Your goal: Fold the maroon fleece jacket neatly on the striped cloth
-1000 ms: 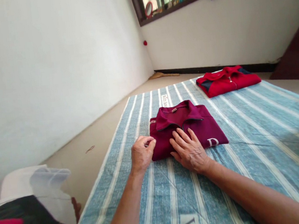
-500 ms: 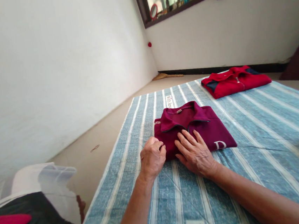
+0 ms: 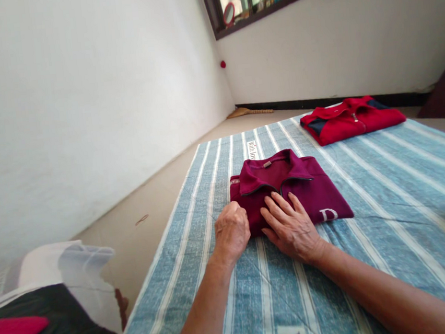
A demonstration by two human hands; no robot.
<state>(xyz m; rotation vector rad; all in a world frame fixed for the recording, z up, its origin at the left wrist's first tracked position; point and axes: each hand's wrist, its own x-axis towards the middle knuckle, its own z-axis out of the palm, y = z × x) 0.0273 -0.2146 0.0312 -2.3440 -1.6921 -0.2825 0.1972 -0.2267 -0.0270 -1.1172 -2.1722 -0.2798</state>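
A maroon zip-neck jacket [image 3: 323, 191] lies folded on the striped bed cover [image 3: 189, 228], collar away from me and a white letter D at its right front. My left hand [image 3: 232, 229] is closed at the near left corner of the jacket, its fingers curled under and largely hidden. With fingers spread, my right hand [image 3: 291, 228] rests flat on the front of the jacket, just below the zip.
A folded red jacket [image 3: 363, 122] with dark shoulders lies at the far side of the bed. Down on the left, dark clothing [image 3: 61, 329] and a translucent white bag [image 3: 86, 269] sit beside the bed. A broom [image 3: 248, 112] lies by the far wall.
My left hand has turned and shifted slightly right, its fingers more tightly curled at the jacket's corner. My right hand stays in place on the jacket.
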